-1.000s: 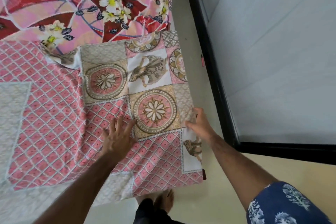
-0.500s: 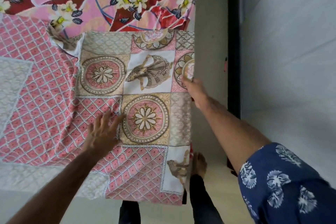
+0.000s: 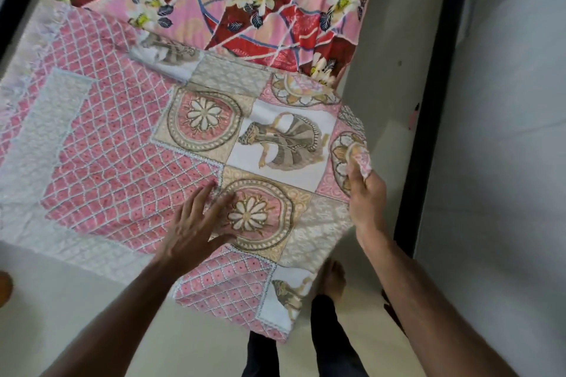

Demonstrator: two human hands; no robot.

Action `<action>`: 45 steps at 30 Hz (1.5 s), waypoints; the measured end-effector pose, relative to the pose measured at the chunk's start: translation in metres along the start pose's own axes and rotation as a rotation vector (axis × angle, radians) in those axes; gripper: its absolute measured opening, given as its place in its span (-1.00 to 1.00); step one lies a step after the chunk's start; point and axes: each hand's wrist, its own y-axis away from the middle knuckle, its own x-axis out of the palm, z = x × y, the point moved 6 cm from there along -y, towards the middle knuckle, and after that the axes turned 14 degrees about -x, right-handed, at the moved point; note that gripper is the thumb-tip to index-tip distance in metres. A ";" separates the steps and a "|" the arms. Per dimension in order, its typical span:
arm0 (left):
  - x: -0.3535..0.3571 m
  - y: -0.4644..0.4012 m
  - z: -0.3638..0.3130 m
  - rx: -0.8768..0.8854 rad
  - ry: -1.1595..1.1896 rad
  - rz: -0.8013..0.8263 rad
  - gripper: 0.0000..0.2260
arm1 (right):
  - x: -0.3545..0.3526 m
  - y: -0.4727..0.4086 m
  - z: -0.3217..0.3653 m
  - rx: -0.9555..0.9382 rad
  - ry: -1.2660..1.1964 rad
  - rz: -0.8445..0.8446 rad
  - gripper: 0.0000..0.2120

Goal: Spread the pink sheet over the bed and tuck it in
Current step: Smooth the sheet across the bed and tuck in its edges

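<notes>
now your left hand (image 3: 196, 223) lies spread flat on the pink lattice-patterned cotton sheet (image 3: 116, 168), while your right hand (image 3: 364, 193) pinches its bunched edge.

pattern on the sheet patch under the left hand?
Head view: the left hand presses a round medallion, cream daisy on pink, ringed in gold.

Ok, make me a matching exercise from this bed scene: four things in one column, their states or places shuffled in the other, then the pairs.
Things:
1. left hand
2. right hand
3. pink sheet
4. floral cover

States or places:
A. lies at the far end of the bed, partly under the other cloth
B. pinches a bunched bit of the sheet's side edge
C. pressed flat, fingers spread, on a flower medallion
D. near corner hangs down toward the floor

Pairs: 1-C, 2-B, 3-D, 4-A
</notes>
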 end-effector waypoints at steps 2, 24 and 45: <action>0.002 0.009 -0.011 0.075 0.022 -0.030 -0.25 | -0.025 0.003 -0.006 -0.019 0.011 -0.031 -0.72; 0.015 0.001 -0.041 -0.079 -0.052 0.036 -0.49 | -0.058 -0.023 -0.108 0.276 0.366 0.200 -0.51; -0.017 0.039 0.296 -0.571 0.191 0.113 -0.50 | 0.369 0.066 0.068 -0.625 0.819 1.054 -0.47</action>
